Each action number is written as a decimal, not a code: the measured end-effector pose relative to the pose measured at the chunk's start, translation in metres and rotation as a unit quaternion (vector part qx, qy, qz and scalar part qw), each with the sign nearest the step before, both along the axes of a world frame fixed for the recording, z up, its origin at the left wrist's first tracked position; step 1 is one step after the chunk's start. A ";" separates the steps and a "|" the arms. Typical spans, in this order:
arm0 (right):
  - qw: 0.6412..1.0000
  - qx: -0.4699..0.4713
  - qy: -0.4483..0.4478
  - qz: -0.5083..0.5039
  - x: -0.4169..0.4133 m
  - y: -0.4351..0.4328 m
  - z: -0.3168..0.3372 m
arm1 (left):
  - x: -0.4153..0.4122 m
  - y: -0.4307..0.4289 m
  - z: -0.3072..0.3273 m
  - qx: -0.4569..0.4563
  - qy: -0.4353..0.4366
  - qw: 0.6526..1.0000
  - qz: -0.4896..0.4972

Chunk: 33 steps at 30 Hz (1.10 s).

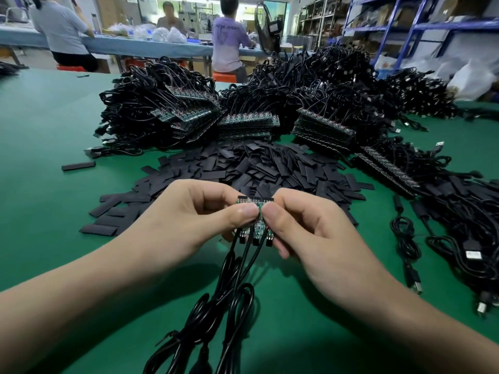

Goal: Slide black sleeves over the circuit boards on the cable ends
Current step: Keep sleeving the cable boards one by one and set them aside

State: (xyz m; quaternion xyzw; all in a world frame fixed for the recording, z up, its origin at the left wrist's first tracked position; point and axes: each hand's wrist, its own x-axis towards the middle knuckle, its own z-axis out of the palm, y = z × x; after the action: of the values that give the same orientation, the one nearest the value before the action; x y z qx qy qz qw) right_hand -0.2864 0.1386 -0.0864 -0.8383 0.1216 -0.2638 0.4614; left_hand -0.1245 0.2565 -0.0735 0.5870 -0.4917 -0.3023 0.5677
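Observation:
A small joined strip of green circuit boards (255,202) is held above the green table (40,157). My left hand (194,220) pinches its left part between thumb and fingers. My right hand (305,228) pinches its right part the same way, thumbs almost touching. Black cables (237,287) hang from the boards' lower edge toward me and coil on the table. A flat heap of black sleeves (243,171) lies just beyond my hands.
Behind the sleeves stand big piles of black cables with stacked board strips (186,109), (324,128). More cables with USB plugs (472,255) lie at the right. A lone sleeve (78,166) lies at the left. People sit at a far bench (135,45).

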 end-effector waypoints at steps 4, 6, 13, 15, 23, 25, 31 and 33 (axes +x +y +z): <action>0.997 0.072 -0.012 0.029 0.003 0.001 -0.003 | 0.005 0.000 -0.007 0.004 0.021 0.999 -0.036; 0.992 0.115 -0.011 0.040 0.004 0.003 -0.003 | 0.004 0.000 -0.005 0.007 0.043 0.998 -0.053; 0.965 0.250 -0.031 0.077 0.002 0.006 0.005 | 0.005 -0.001 0.002 0.012 0.096 0.991 -0.097; 0.957 0.281 -0.039 0.054 -0.002 0.003 0.010 | 0.013 0.001 0.009 0.023 0.106 0.990 -0.090; 0.934 0.330 -0.128 0.050 -0.008 -0.002 0.010 | 0.050 0.009 0.020 0.062 0.151 0.984 -0.078; 0.936 0.327 -0.107 0.068 -0.007 0.000 0.008 | 0.048 0.009 0.019 0.039 0.168 0.982 -0.077; 0.958 0.245 -0.066 0.137 -0.007 0.010 0.010 | 0.022 0.004 0.014 0.021 0.049 0.999 -0.011; 0.962 0.220 -0.050 0.154 -0.008 0.014 0.012 | 0.016 0.003 0.012 0.007 0.070 0.998 0.002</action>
State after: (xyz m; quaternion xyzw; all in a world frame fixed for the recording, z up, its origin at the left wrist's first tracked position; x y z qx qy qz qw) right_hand -0.2941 0.1529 -0.0748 -0.7102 0.0228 -0.1976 0.6753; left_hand -0.1087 0.2595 -0.0619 0.5692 -0.4473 -0.3447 0.5976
